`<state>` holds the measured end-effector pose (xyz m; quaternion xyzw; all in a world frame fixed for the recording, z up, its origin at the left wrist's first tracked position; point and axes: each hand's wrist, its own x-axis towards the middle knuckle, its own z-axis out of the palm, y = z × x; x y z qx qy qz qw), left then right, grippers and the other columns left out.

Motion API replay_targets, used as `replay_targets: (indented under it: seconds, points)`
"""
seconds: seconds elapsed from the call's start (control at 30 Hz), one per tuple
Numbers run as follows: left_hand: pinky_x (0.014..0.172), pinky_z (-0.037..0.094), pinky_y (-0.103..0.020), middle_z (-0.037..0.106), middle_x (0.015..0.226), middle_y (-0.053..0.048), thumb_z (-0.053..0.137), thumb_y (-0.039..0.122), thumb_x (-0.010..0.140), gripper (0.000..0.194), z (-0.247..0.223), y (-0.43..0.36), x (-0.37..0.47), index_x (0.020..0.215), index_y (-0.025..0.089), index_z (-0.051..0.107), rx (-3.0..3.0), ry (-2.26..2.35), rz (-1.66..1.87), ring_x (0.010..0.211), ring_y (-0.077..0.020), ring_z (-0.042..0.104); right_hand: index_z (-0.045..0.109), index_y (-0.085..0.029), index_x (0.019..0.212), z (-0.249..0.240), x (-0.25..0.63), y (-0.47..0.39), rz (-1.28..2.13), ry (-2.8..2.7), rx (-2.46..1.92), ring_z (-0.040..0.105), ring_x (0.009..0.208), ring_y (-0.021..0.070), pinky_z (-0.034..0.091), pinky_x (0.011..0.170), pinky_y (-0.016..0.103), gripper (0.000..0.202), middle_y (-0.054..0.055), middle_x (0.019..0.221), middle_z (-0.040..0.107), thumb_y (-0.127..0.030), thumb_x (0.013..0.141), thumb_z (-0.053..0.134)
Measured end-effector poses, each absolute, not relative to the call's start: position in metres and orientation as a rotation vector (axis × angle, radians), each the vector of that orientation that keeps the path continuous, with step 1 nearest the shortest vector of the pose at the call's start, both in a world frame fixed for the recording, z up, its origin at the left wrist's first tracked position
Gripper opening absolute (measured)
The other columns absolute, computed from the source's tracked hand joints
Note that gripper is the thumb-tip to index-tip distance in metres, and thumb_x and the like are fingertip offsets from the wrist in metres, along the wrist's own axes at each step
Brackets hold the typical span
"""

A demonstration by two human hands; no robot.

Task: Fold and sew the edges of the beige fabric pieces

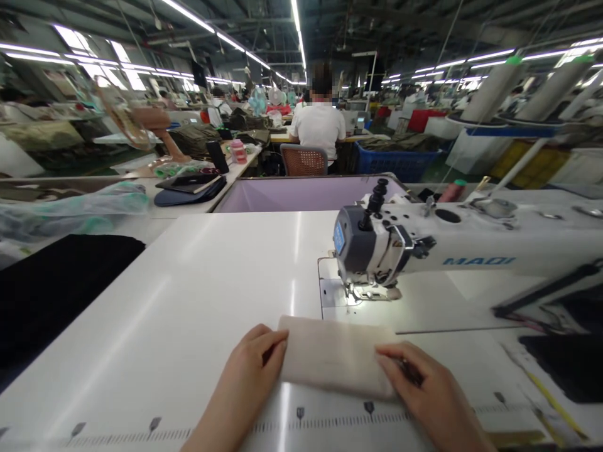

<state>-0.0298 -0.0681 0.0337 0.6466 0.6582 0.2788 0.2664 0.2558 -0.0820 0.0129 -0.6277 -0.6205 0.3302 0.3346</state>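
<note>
A flat beige fabric piece, roughly rectangular, lies just above the white sewing table, in front of the sewing machine. My left hand pinches its left edge between thumb and fingers. At the right edge, my right hand grips it with thumb and forefinger. Something small and dark shows inside the curled right fingers; its kind is hidden. The lit needle area and presser foot stand beyond the fabric, apart from it.
Dark cloth lies at the left. A printed ruler scale runs along the near table edge. Behind the table is a lilac-lined bin. Further off, a person in a white shirt sits beside a blue crate. Thread cones stand at right.
</note>
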Motion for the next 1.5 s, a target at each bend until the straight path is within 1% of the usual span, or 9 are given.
replay_targets:
  seconds: [0.13,0.57,0.97,1.07,1.17,1.23,1.33,1.43,1.5]
  points:
    - [0.072,0.057,-0.032,0.071,0.082,-0.004,0.052,0.041,0.086,0.031,0.032,-0.065,-0.032,0.087,0.026,0.08,1.768,1.785,0.754,0.078,-0.0228,0.068,0.077,-0.026,0.084,0.014,0.255,-0.08,0.894,-1.623,-1.63,0.069,0.081,0.0232,0.054,0.072,0.027,0.029,0.004,0.087,0.076,-0.048,0.088,0.058]
    - [0.067,0.057,-0.029,0.072,0.081,-0.002,0.051,0.048,0.087,0.035,0.03,-0.067,-0.032,0.085,0.028,0.079,1.802,1.868,0.761,0.075,-0.0216,0.07,0.078,-0.027,0.088,0.011,0.256,-0.079,0.897,-1.617,-1.616,0.069,0.081,0.0206,0.052,0.072,0.025,0.025,0.002,0.087,0.074,-0.042,0.091,0.058]
    - [0.068,0.058,-0.03,0.069,0.084,-0.003,0.046,0.043,0.092,0.036,0.025,-0.069,-0.031,0.092,0.025,0.077,1.933,1.871,0.716,0.076,-0.0211,0.07,0.074,-0.026,0.088,0.015,0.252,-0.076,0.878,-1.678,-1.705,0.069,0.083,0.0215,0.052,0.072,0.026,0.022,0.002,0.089,0.074,-0.036,0.092,0.055]
    - [0.069,0.058,-0.034,0.067,0.09,-0.006,0.044,0.037,0.096,0.033,0.025,-0.071,-0.028,0.095,0.022,0.074,2.121,1.946,0.636,0.078,-0.0231,0.068,0.073,-0.026,0.088,0.015,0.253,-0.076,0.78,-1.8,-1.707,0.068,0.078,0.0205,0.052,0.069,0.027,0.021,0.002,0.086,0.07,-0.031,0.094,0.053]
    - [0.083,0.057,-0.044,0.067,0.112,-0.011,0.044,0.023,0.096,0.028,0.026,-0.068,-0.029,0.105,0.022,0.071,2.536,1.876,0.556,0.1,-0.0295,0.065,0.071,-0.026,0.095,0.016,0.259,-0.078,0.581,-2.033,-1.653,0.064,0.071,0.018,0.051,0.065,0.026,0.019,0.002,0.085,0.064,-0.025,0.094,0.052]
    - [0.088,0.055,-0.043,0.065,0.124,-0.01,0.043,0.013,0.094,0.035,0.028,-0.062,-0.032,0.116,0.023,0.068,2.808,1.612,0.463,0.112,-0.0299,0.061,0.069,-0.026,0.1,0.014,0.266,-0.08,0.409,-2.167,-1.582,0.063,0.072,0.017,0.05,0.063,0.026,0.019,0.004,0.095,0.062,-0.022,0.095,0.051]
    - [0.085,0.056,-0.038,0.068,0.122,-0.008,0.045,0.005,0.093,0.04,0.037,-0.053,-0.03,0.122,0.022,0.065,2.912,1.353,0.196,0.11,-0.0262,0.064,0.066,-0.025,0.105,0.01,0.274,-0.08,0.206,-2.26,-1.476,0.065,0.085,0.0197,0.052,0.066,0.027,0.019,0.008,0.116,0.062,-0.019,0.095,0.051]
    - [0.081,0.057,-0.04,0.07,0.117,-0.01,0.051,0.008,0.095,0.027,0.051,-0.046,-0.015,0.114,0.017,0.068,2.805,1.466,-0.096,0.106,-0.0284,0.066,0.063,-0.024,0.107,0.007,0.274,-0.078,0.175,-2.311,-1.405,0.066,0.097,0.0234,0.056,0.073,0.03,0.017,0.009,0.12,0.065,-0.018,0.095,0.054]
    - [0.076,0.058,-0.042,0.07,0.111,-0.013,0.055,0.022,0.099,0.02,0.058,-0.039,0.0,0.109,0.014,0.069,2.682,1.633,-0.221,0.1,-0.0311,0.068,0.063,-0.022,0.11,0.008,0.266,-0.076,0.232,-2.316,-1.398,0.067,0.098,0.0239,0.058,0.077,0.032,0.016,0.009,0.117,0.066,-0.018,0.095,0.056]
